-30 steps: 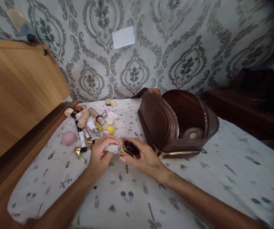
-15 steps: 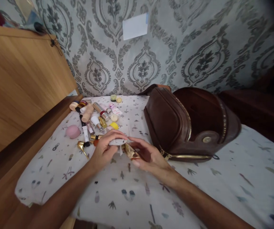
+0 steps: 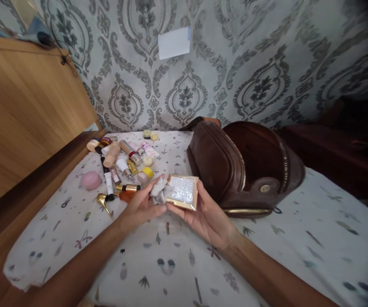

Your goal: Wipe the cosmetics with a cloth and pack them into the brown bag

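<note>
So, left hand [image 3: 139,209] gripping crumpled cloth [image 3: 159,191] (tissue, perhaps), right hand [image 3: 212,221] holding glittery gold-edged case [image 3: 182,190] — brown bag [image 3: 214,164] nearby.

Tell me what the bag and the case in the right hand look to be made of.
Bag: probably leather, real or imitation; smooth brown skin with a soft sheen.
Case: gold-coloured rim, shiny, metal or coated plastic; its silvery face glitters, perhaps glitter or tiny stones.
</note>
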### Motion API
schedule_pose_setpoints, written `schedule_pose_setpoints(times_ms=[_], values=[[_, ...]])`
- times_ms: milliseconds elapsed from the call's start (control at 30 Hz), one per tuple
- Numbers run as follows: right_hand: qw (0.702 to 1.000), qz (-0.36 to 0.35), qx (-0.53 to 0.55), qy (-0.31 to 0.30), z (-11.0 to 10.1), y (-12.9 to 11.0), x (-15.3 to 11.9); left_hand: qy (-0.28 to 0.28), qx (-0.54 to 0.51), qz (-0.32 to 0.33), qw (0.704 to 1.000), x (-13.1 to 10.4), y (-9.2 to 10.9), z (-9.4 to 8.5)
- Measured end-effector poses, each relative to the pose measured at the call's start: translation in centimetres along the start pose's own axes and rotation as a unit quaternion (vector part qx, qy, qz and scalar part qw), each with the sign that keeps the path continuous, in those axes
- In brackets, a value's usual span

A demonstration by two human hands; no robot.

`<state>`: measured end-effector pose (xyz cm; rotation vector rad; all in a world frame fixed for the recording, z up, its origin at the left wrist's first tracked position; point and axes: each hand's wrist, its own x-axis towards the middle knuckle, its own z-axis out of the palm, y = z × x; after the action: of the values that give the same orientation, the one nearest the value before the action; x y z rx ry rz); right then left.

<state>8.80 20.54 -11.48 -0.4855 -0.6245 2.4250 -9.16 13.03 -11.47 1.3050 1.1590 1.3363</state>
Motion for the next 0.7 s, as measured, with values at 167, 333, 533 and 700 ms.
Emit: schedule_pose_setpoints(times_ms=[167, 333, 533, 700], values=[[0.999, -0.001, 0.038, 0.034, -0.1, 0.2, 0.3, 0.005, 0.189, 0.025, 0.982, -0.2, -0.3, 0.5], [1.000, 0.003, 0.000, 0.012, 0.3, 0.3, 0.2, 0.040, 0.211, 0.017, 0.977, 0.2, -1.0, 0.5], [1.000, 0.009, -0.016, -0.009, 0.2, 0.0, 0.1, 0.059, 0.212, 0.031, 0.975, 0.4, -0.4, 0.4], [0.999, 0.011, -0.027, -0.026, -0.6, 0.0, 0.0, 0.089, 0.193, -0.004, 0.977, 0.4, 0.1, 0.4]])
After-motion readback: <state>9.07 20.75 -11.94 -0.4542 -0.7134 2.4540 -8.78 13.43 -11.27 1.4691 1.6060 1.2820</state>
